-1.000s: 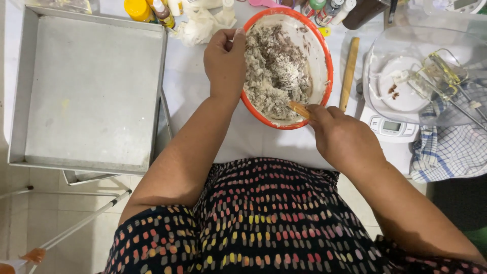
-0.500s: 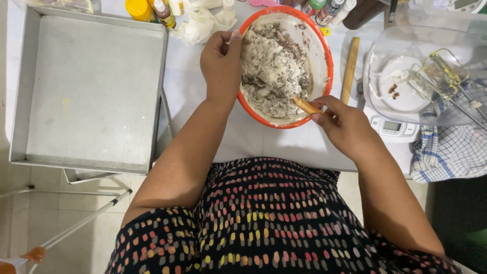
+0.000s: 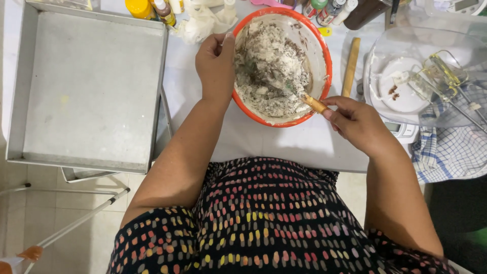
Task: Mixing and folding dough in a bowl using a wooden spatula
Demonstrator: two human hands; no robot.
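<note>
An orange bowl point(image 3: 327, 48) with a white inside stands on the white table and holds a lumpy pale dough flecked with dark bits point(image 3: 271, 66). My left hand point(image 3: 215, 66) grips the bowl's left rim, thumb over the edge. My right hand point(image 3: 355, 122) is at the bowl's lower right and holds a wooden spoon handle point(image 3: 314, 104); the spoon's head is buried in the dough.
A large square metal baking tray point(image 3: 91, 86) sits to the left on a stand. A wooden rolling pin point(image 3: 350, 66) lies right of the bowl. Further right are a clear bowl with mixer beaters point(image 3: 431, 76), a white scale point(image 3: 401, 129) and a checked cloth point(image 3: 446, 152). Bottles point(image 3: 152, 10) line the back.
My right hand has swung the spoon from the bowl's near edge round to its right side, turning the dough over. The bowl and my left hand shifted slightly left.
</note>
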